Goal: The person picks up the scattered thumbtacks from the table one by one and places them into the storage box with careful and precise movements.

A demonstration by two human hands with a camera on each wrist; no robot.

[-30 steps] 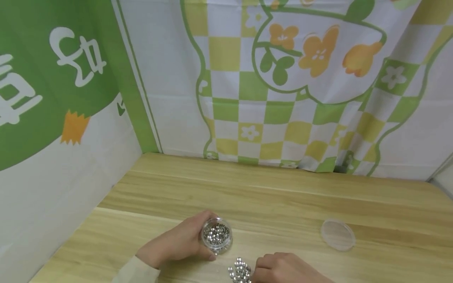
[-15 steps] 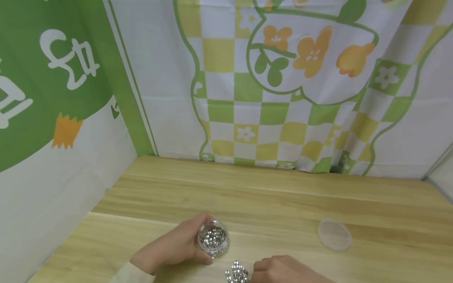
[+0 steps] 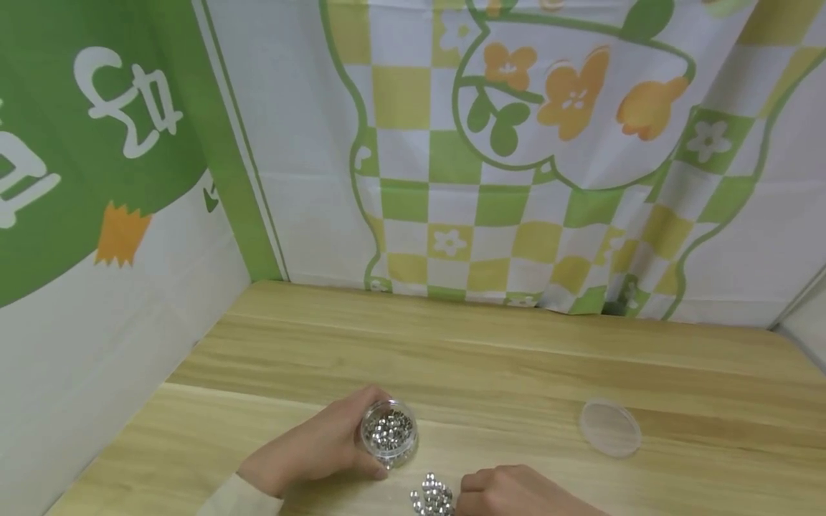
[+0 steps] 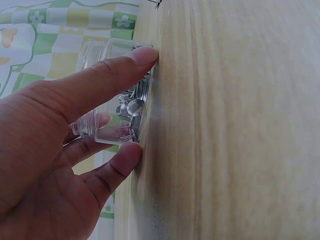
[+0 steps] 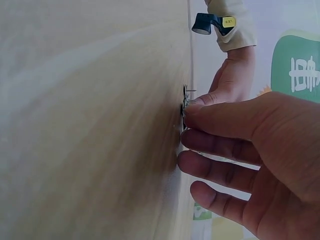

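My left hand (image 3: 325, 444) holds a round clear jar (image 3: 401, 459) near its base on the table, thumb on one side and fingers on the other. Silver thumbtacks (image 3: 389, 431) lie inside the jar, whose top is uncovered. Just in front of it is a small pile of loose thumbtacks (image 3: 432, 497). My right hand (image 3: 513, 492) is down at the right side of that pile, thumb and index fingertips close together. In the right wrist view, one tack (image 5: 190, 90) stands point-out beyond the thumb (image 5: 200, 117). Whether a tack is pinched there is hidden.
A clear round lid (image 3: 609, 428) lies flat on the wooden table (image 3: 490, 365), right of the jar. Patterned cloth (image 3: 452, 208) hangs along the table's back edge, and a green and white cloth (image 3: 110, 308) stands along the left.
The head view has shifted slightly. Both hands, the jar, the pile and the lid keep nearly the same places relative to one another.
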